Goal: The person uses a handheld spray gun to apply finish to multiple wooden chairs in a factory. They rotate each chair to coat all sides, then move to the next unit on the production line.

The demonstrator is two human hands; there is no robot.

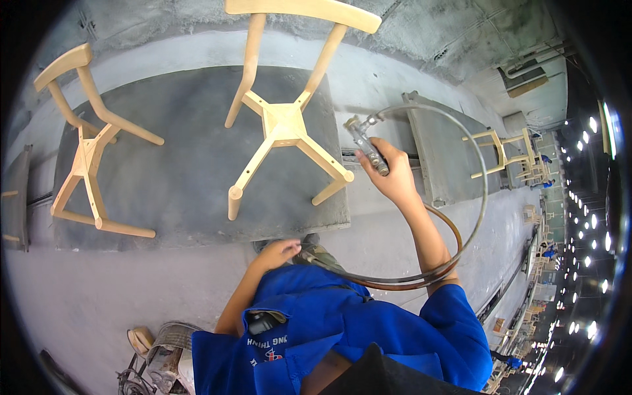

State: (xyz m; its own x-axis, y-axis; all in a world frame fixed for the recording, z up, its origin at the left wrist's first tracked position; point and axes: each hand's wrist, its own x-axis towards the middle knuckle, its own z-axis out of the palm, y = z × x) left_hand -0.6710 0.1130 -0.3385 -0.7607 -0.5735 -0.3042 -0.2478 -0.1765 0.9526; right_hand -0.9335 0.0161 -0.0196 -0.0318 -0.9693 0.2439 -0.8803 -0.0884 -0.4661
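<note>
My right hand (390,170) is wrapped round a metal spray gun (365,146), held right of the middle chair frame. From the gun a grey hose (484,174) loops over my right forearm, beside a brown hose (454,230), and both run back toward my waist. My left hand (278,254) is low in front of my body, fingers curled together by the hoses' near end; whether they grip a hose is hidden. Ahead, a pale wooden chair frame (284,122) without a seat stands on a grey platform (191,151). A second chair frame (85,155) stands at its left end.
Another grey platform (444,151) is to the right, with a wooden frame (497,150) beyond it. A dusty grey wall (164,23) rises at the back. Lower left, a bucket-like container (168,355) is on the floor. Ceiling lights and more chairs line the far right.
</note>
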